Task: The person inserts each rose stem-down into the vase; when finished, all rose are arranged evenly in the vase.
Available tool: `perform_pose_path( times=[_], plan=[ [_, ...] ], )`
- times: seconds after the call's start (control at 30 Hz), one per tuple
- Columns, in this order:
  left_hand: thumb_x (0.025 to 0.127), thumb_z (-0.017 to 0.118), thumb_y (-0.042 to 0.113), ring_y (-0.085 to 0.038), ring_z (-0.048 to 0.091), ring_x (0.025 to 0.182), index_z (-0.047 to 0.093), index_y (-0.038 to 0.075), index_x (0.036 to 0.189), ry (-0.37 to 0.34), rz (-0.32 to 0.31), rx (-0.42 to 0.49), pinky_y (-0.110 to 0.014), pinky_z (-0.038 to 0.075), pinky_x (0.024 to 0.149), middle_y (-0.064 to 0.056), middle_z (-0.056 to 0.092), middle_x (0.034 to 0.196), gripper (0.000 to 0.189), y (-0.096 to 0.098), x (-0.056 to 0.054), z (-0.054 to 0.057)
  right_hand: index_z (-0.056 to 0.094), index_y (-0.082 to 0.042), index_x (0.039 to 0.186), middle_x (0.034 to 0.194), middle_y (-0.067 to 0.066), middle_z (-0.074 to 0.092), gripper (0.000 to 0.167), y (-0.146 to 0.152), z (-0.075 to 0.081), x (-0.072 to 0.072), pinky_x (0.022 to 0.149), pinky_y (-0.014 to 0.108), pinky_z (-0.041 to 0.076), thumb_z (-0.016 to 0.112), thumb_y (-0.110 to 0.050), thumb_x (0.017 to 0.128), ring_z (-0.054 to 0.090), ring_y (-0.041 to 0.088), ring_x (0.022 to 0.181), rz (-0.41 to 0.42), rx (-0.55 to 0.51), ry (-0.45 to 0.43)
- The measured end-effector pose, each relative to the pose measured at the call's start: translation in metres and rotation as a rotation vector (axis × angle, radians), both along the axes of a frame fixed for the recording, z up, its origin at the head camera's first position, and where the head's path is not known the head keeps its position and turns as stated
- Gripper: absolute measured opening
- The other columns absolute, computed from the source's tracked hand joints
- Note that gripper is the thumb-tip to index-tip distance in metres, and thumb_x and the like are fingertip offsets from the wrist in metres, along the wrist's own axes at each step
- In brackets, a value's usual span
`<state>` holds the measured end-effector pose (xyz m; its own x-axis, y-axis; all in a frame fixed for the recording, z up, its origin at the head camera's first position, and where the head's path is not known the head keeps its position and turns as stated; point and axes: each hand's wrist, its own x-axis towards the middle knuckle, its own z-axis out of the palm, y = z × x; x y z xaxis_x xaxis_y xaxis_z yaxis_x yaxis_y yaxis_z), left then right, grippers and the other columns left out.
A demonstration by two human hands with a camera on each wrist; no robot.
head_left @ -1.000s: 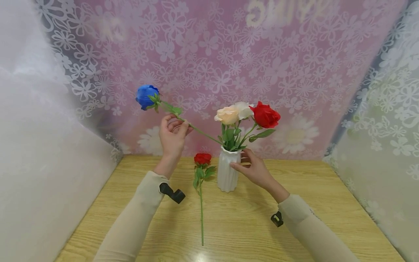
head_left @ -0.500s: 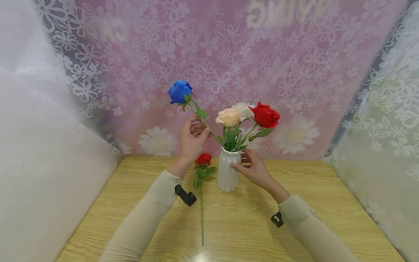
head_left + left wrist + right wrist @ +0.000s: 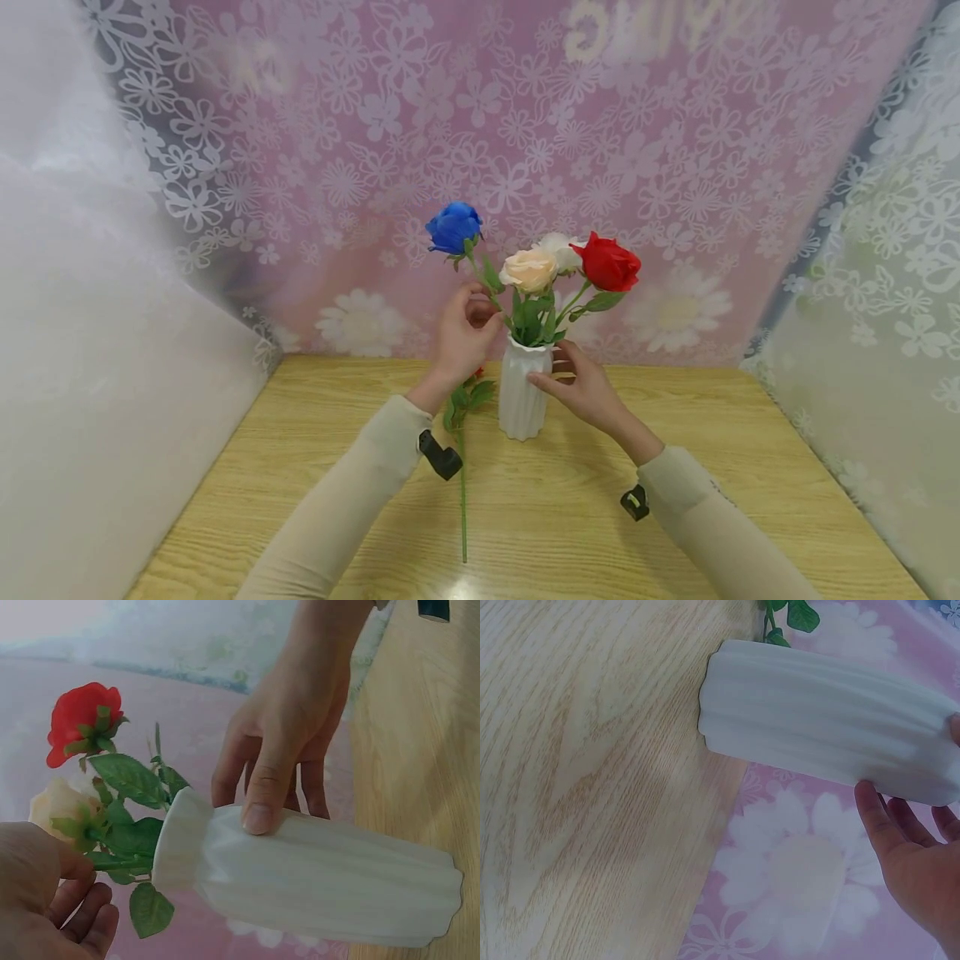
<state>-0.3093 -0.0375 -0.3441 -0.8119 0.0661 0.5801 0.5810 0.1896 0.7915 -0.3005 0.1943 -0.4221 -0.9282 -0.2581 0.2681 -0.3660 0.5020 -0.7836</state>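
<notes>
My left hand [image 3: 465,335] pinches the stem of a blue rose [image 3: 454,228] just left of the vase mouth, the stem's lower end hidden inside. The white ribbed vase [image 3: 522,392] stands upright on the table. My right hand [image 3: 585,387] grips the vase's upper right side, thumb in front and fingers behind. A peach rose [image 3: 529,271], a white rose [image 3: 560,250] and a red rose [image 3: 609,263] rise from the vase. In the left wrist view the left fingers hold a green stem [image 3: 120,864] at the vase rim.
Another red rose lies on the wooden table [image 3: 360,500], its long stem [image 3: 463,508] pointing to the front edge; my left wrist partly hides its bloom. Behind the table is a pink flower-patterned backdrop [image 3: 405,133], with pale side walls left and right.
My left hand has moved right and down to the vase, bringing the blue rose more upright as its stem slides further in. The right hand stays on the vase.
</notes>
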Motion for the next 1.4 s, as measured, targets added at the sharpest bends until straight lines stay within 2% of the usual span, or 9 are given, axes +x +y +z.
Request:
perform_pose_path(
  times=[0.1, 0.27, 0.4, 0.53, 0.67, 0.93, 1.23, 1.4],
  plan=[
    [0.095, 0.071, -0.003, -0.036, 0.074, 0.096, 0.061, -0.003, 0.123, -0.008, -0.008, -0.048, -0.049, 0.061, 0.093, -0.023, 0.077, 0.100, 0.030, 0.003, 0.001, -0.002, 0.043, -0.016, 0.156, 0.142, 0.020, 0.063, 0.074, 0.001, -0.001, 0.000, 0.096, 0.050, 0.063, 0.079, -0.041, 0.096, 0.069, 0.039, 0.123, -0.005, 0.001, 0.000],
    [0.096, 0.070, 0.000, -0.033, 0.074, 0.093, 0.063, 0.000, 0.124, -0.007, 0.001, -0.132, -0.048, 0.062, 0.093, -0.019, 0.077, 0.098, 0.029, 0.008, 0.003, -0.006, 0.043, -0.017, 0.156, 0.141, 0.018, 0.063, 0.074, 0.001, -0.002, 0.000, 0.096, 0.049, 0.063, 0.078, -0.043, 0.096, 0.069, 0.037, 0.123, -0.010, 0.006, -0.001],
    [0.096, 0.071, 0.001, -0.033, 0.075, 0.094, 0.065, -0.001, 0.124, 0.022, 0.009, -0.184, -0.051, 0.061, 0.092, -0.019, 0.078, 0.099, 0.029, 0.011, 0.003, -0.012, 0.043, -0.017, 0.156, 0.141, 0.017, 0.063, 0.075, 0.000, -0.001, 0.000, 0.095, 0.049, 0.063, 0.079, -0.044, 0.096, 0.069, 0.036, 0.122, -0.010, 0.010, -0.002],
    [0.098, 0.071, 0.007, -0.032, 0.076, 0.097, 0.068, 0.000, 0.124, 0.045, 0.022, -0.200, -0.050, 0.062, 0.092, -0.018, 0.078, 0.104, 0.027, 0.013, 0.004, -0.016, 0.043, -0.017, 0.156, 0.142, 0.016, 0.063, 0.075, 0.000, 0.000, 0.000, 0.097, 0.050, 0.062, 0.078, -0.043, 0.096, 0.069, 0.036, 0.123, -0.005, 0.011, 0.002],
    [0.103, 0.070, 0.018, -0.029, 0.073, 0.102, 0.071, 0.004, 0.124, 0.034, 0.057, -0.173, -0.045, 0.062, 0.089, -0.014, 0.077, 0.110, 0.025, 0.015, 0.004, -0.014, 0.042, -0.017, 0.156, 0.142, 0.017, 0.063, 0.074, 0.000, 0.001, 0.000, 0.100, 0.051, 0.061, 0.078, -0.041, 0.096, 0.068, 0.035, 0.124, -0.004, 0.011, 0.008],
    [0.101, 0.073, 0.024, -0.027, 0.072, 0.094, 0.074, 0.009, 0.117, 0.069, 0.185, -0.057, -0.042, 0.062, 0.078, -0.012, 0.078, 0.099, 0.022, 0.020, 0.001, -0.003, 0.043, -0.017, 0.155, 0.140, 0.017, 0.064, 0.074, 0.001, 0.000, 0.000, 0.095, 0.050, 0.063, 0.079, -0.043, 0.095, 0.070, 0.037, 0.122, -0.008, 0.009, -0.007],
    [0.098, 0.074, 0.014, -0.030, 0.073, 0.094, 0.078, 0.002, 0.113, 0.077, 0.155, 0.033, -0.034, 0.061, 0.078, -0.015, 0.079, 0.105, 0.019, 0.026, 0.000, 0.008, 0.043, -0.017, 0.156, 0.141, 0.017, 0.063, 0.076, 0.001, 0.001, 0.001, 0.096, 0.050, 0.063, 0.079, -0.045, 0.095, 0.069, 0.037, 0.123, -0.012, 0.011, -0.010],
    [0.096, 0.073, 0.012, -0.029, 0.073, 0.094, 0.079, 0.001, 0.105, 0.086, 0.133, -0.027, -0.031, 0.060, 0.074, -0.014, 0.080, 0.102, 0.015, 0.026, -0.001, 0.006, 0.041, -0.019, 0.158, 0.142, 0.016, 0.063, 0.076, 0.000, 0.002, 0.002, 0.097, 0.049, 0.063, 0.078, -0.043, 0.096, 0.069, 0.036, 0.123, -0.008, 0.014, 0.004]
  ],
)
